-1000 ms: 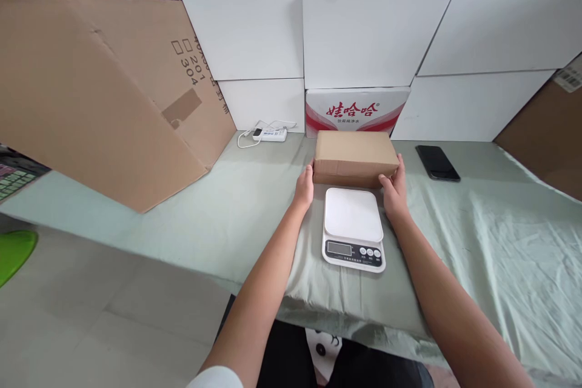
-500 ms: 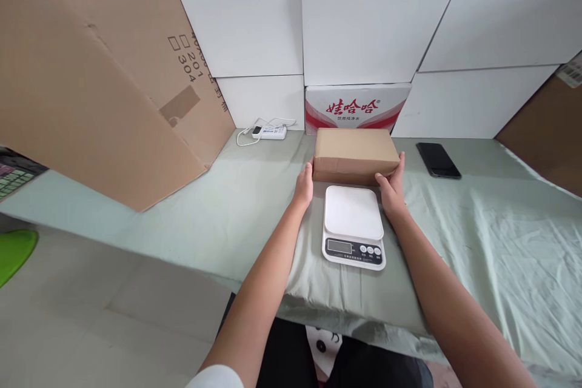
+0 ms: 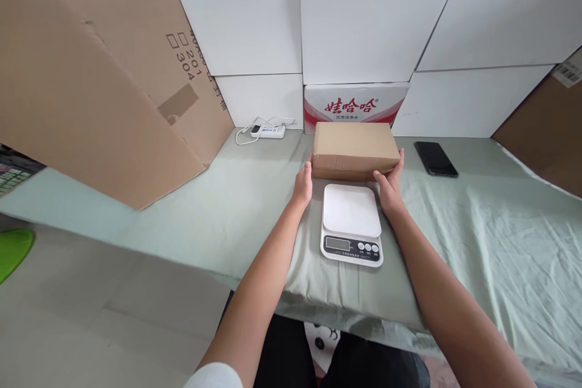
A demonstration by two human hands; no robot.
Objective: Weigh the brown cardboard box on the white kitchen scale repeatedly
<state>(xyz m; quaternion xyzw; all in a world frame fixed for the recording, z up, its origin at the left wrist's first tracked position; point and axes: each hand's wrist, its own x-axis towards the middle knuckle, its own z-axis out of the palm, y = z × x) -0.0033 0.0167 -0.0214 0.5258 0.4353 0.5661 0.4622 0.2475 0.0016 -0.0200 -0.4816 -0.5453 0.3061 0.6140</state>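
Observation:
A closed brown cardboard box (image 3: 354, 148) sits between my two hands, just behind the scale. My left hand (image 3: 303, 185) presses against its left side, thumb up. On the box's right end, my right hand (image 3: 391, 185) grips the front corner, with the thumb on the front face and the fingers round the side. Nearer to me lies a white kitchen scale (image 3: 351, 211) with a bare platform, a dark display and several round buttons. Whether the box rests on the cloth or is slightly raised, I cannot tell.
White boxes (image 3: 359, 30) form a wall behind, with a red-lettered carton (image 3: 352, 103) low in the middle. A white power strip with a cable (image 3: 268, 131) lies back left, a black phone (image 3: 435, 159) right. A large cardboard sheet (image 3: 113, 91) leans at left. Green cloth (image 3: 195, 212) covers the table.
The box's far edge appears slightly higher, as if tilted or lifted a little. Both hands keep their hold on it. The whole view has shifted slightly.

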